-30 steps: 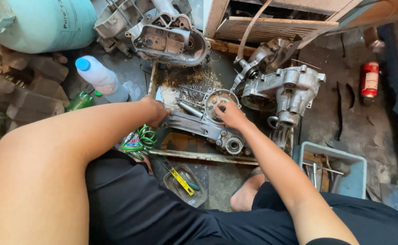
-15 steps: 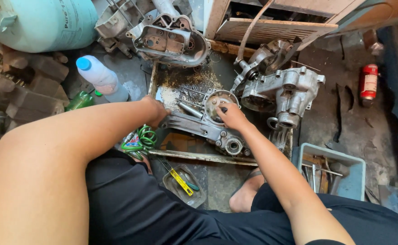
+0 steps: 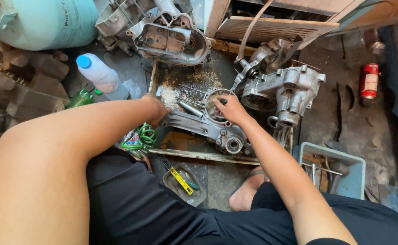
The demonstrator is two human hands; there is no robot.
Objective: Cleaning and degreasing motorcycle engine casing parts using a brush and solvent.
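We're gripping the grimy cast-metal engine case (image 3: 208, 127) mid-floor: left hand (image 3: 156, 111) curling over its left end, right hand (image 3: 228, 109) fingers pressing together into its round opening; white blue-capped bottle (image 3: 100, 75) standing left.

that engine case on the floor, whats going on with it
A person sits on the floor over a grey engine case. Their left hand braces its left end while the right hand works at the round opening on top. A second engine block lies just to the right.
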